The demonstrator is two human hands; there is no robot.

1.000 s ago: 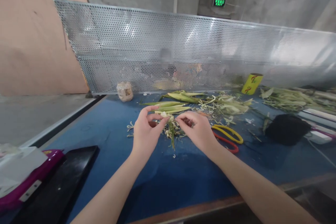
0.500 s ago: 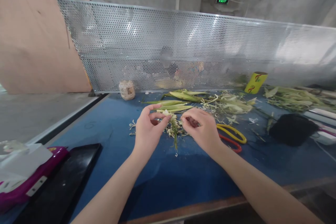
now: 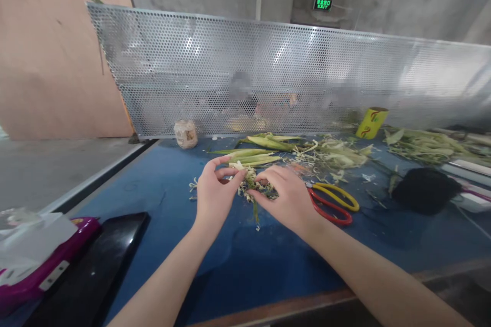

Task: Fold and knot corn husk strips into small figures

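On the blue table (image 3: 161, 189), between both hands, a small green stem with pale florets (image 3: 251, 189) is lying with its long axis running near to far. Left hand (image 3: 215, 196) is pinching its far tip; right hand (image 3: 286, 199) seems to be gripping its right side, fingers curled together, equally near.

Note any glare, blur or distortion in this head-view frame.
Head view: wide-angle bending bows the perforated metal screen and table edge; bright glare patches on the screen; a blurred patch behind it; left hand, right hand and plant trimmings are fairly sharp; soft shadows under the arms.
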